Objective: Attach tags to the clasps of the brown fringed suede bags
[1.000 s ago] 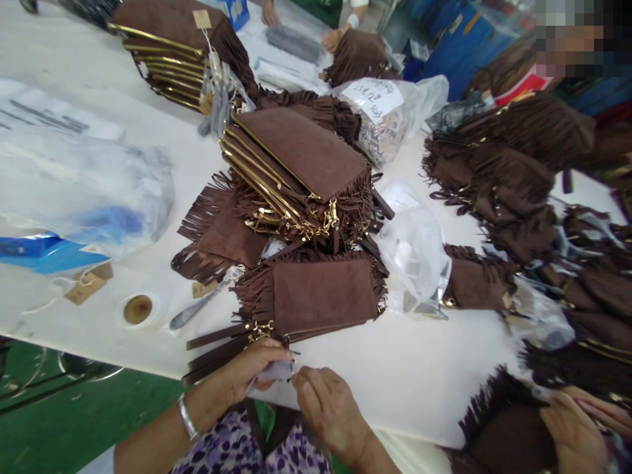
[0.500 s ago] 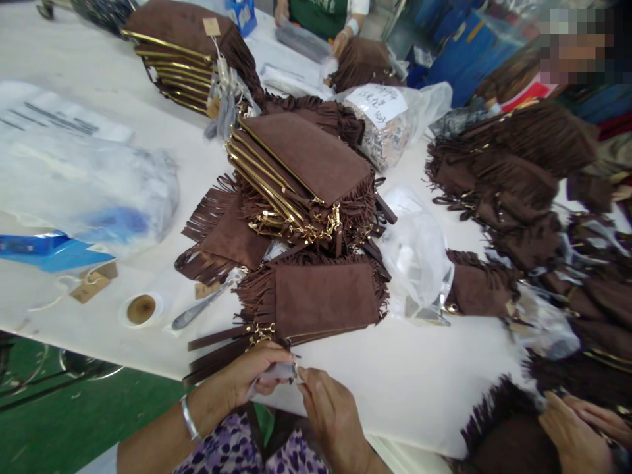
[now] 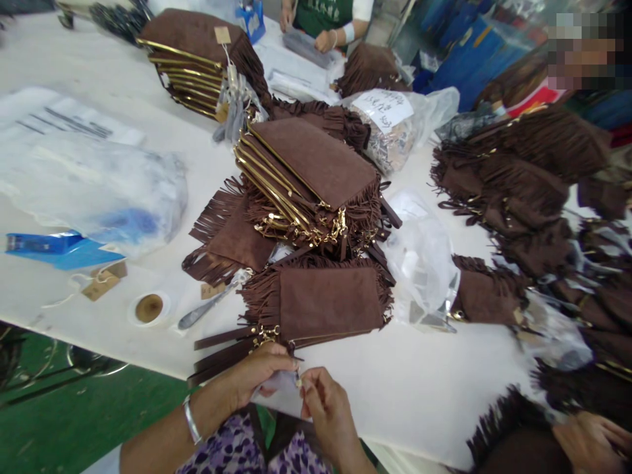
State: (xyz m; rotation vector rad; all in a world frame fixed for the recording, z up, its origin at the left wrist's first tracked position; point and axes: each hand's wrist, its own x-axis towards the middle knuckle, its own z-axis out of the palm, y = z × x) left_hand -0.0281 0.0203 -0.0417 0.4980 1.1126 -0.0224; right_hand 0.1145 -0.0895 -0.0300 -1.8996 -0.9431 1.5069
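My left hand (image 3: 261, 368) is closed on a small translucent plastic sleeve (image 3: 280, 383), at the table's front edge. A little metal fitting (image 3: 297, 377) shows at the sleeve's end. My right hand (image 3: 326, 401) pinches at this fitting with thumb and fingertips. Just beyond my hands lies a brown suede fringed bag (image 3: 330, 299), with gold clasps and straps hanging at its left. Behind it is a stack of similar brown bags (image 3: 316, 161) with gold zips. A plastic-wrapped strap (image 3: 207, 311) with a metal hook lies left of the nearest bag.
On the left are a tape roll (image 3: 149, 308), cardboard tags (image 3: 103, 284) and a large clear plastic bag (image 3: 89, 184). Crumpled plastic (image 3: 419, 257) lies right of the stack. Another person's hand (image 3: 587, 438) works on brown bags at the right; a co-worker (image 3: 326, 20) stands at the far side.
My right hand has shifted slightly, its fingers now more curled at the metal fitting. The left hand keeps its hold. The view has moved a little.
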